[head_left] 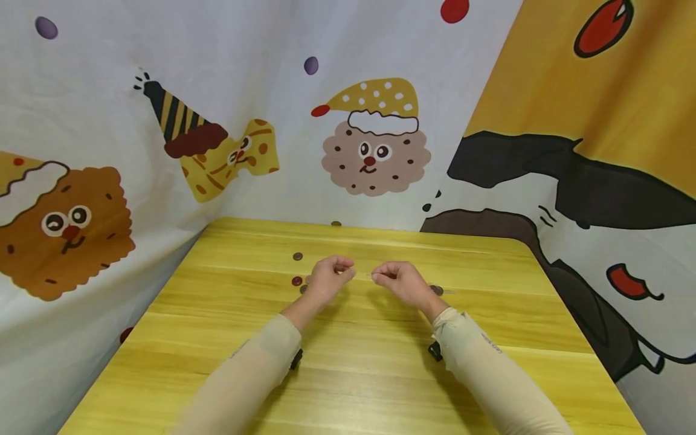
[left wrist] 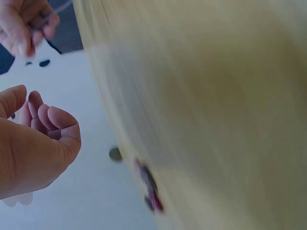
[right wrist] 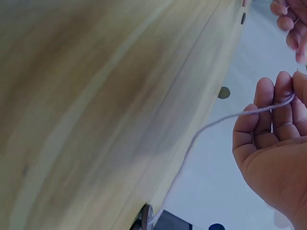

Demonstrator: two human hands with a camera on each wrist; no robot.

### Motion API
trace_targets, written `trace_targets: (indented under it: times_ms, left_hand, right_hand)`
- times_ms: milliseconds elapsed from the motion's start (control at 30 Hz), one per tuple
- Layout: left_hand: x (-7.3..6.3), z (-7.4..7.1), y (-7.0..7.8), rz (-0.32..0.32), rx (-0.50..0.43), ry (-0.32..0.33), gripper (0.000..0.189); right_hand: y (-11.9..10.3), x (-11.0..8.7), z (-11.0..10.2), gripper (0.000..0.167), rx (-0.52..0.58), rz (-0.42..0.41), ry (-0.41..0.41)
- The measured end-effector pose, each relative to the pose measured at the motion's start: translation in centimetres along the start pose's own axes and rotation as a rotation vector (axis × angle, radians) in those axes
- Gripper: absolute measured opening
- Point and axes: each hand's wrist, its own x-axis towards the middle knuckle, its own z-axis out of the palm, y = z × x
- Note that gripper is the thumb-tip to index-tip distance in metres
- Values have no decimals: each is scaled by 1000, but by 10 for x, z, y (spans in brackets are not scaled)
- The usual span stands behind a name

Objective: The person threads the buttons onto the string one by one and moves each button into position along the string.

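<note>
My right hand [head_left: 403,283] pinches a thin pale string [right wrist: 208,125] between thumb and fingertips. A short bit of it shows beyond the fingertips in the head view. From there the string runs across the fingers and down to some dark buttons [head_left: 437,290] on the table, beside the right wrist. Facing it, my left hand [head_left: 328,280] is raised with loosely bent fingers. Its thumb stands apart from the forefinger in the left wrist view, and I see nothing between them. Left of this hand lie a dark button [head_left: 297,256] and a red button [head_left: 296,281], with others partly hidden.
The yellow wooden table [head_left: 359,374] stretches under both forearms. Behind it hangs a white curtain [head_left: 293,199] printed with cartoon biscuits, close to the table's far edge.
</note>
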Motion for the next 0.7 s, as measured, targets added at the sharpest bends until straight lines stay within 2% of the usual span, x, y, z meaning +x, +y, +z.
trace_targets:
  times_ms: [100, 267, 367, 533, 700]
  left_hand:
    - [5, -24, -11, 13, 82, 17, 25]
    - [23, -70, -35, -55, 177, 69, 33]
    - [36, -89, -49, -102, 234, 87, 37]
    - [50, -103, -66, -180, 259, 24, 46]
    - [56, -107, -72, -248, 259, -29, 56]
  right_hand:
    - [3, -2, -3, 30, 3, 12, -3]
    - [6, -4, -8, 30, -13, 20, 4]
    - [6, -3, -10, 29, -16, 21, 9]
    - [6, -4, -9, 29, 17, 23, -1]
    - [5, -6, -8, 30, 13, 31, -13]
